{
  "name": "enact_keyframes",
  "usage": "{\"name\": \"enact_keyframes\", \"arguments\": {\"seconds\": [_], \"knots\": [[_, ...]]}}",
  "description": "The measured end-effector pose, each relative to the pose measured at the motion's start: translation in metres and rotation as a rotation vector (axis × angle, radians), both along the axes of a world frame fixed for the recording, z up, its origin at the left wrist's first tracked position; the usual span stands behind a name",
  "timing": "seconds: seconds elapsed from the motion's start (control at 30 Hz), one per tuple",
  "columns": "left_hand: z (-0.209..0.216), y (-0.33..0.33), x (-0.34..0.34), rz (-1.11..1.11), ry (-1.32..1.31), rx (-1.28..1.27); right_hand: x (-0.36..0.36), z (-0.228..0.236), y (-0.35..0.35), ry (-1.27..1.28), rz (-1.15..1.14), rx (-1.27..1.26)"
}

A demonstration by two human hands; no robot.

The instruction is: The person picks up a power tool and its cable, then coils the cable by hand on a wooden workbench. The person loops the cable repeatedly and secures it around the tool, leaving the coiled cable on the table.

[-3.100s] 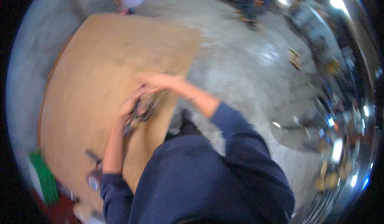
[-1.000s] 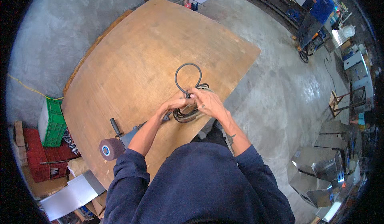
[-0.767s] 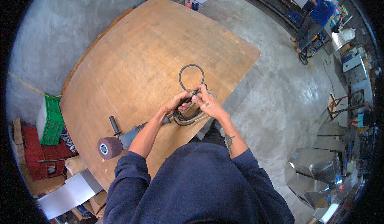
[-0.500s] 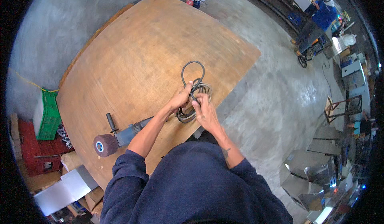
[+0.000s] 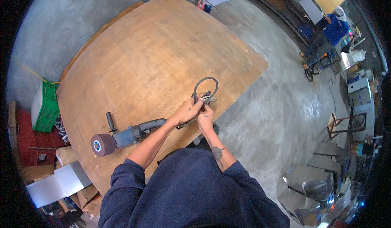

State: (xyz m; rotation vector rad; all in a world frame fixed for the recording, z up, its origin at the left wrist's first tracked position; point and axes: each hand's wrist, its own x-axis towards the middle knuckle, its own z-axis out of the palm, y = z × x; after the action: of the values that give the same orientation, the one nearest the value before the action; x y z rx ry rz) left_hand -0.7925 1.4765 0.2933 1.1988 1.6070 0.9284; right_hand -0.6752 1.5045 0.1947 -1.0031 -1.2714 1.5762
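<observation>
A coiled dark power cord [image 5: 216, 85] is gathered between my two hands above the near right edge of the wooden tabletop [image 5: 154, 57]. One loop of it stands up beyond my fingers. My left hand [image 5: 190, 110] is closed around the bundle, its thumb on top. Close against it, my right hand [image 5: 205, 117] pinches the cord from the near side; its fingertips are partly hidden. Left of my left forearm lies a power tool [image 5: 130, 135] with a brown abrasive drum [image 5: 102, 145] and a black side handle [image 5: 110, 122].
Left of the table stand a green crate [image 5: 47, 105] and a red bin [image 5: 30, 144], with sheet-metal pieces [image 5: 61, 183] nearer me. Concrete floor lies to the right. Metal boxes [image 5: 301, 175] stand at lower right. A person in blue [image 5: 336, 28] works far right.
My hands have drawn closer together around the cord. The upright loop has shifted right and nearer, and the coil below is more covered. My left forearm now leaves more of the tool visible.
</observation>
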Motion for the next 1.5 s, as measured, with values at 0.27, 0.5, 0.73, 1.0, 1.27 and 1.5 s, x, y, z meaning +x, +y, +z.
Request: {"name": "enact_keyframes", "arguments": {"seconds": [0.27, 0.5, 0.73, 1.0, 1.27, 1.5], "knots": [[-0.005, -0.012, 0.012, 0.187, 0.122, -0.251, 0.016, 0.017, 0.008, 0.663, 0.178, -0.590], [0.004, -0.023, 0.012, 0.257, -0.330, 0.054, 0.033, 0.023, 0.020, 0.367, 0.266, -0.498], [-0.038, -0.024, -0.002, 0.366, -0.301, 0.154, 0.040, 0.157, 0.014, -0.610, 0.282, 0.275], [-0.014, -0.030, 0.014, 0.138, -0.015, 0.047, 0.000, 0.112, 0.131, -0.740, 1.095, 0.537], [-0.006, -0.033, -0.003, 0.163, -0.014, -0.016, -0.011, 0.120, 0.124, -0.694, 1.130, 0.579], [-0.043, -0.027, -0.024, 0.136, -0.235, -0.197, 0.006, 0.144, 0.089, -0.592, 0.899, 0.725]]}}
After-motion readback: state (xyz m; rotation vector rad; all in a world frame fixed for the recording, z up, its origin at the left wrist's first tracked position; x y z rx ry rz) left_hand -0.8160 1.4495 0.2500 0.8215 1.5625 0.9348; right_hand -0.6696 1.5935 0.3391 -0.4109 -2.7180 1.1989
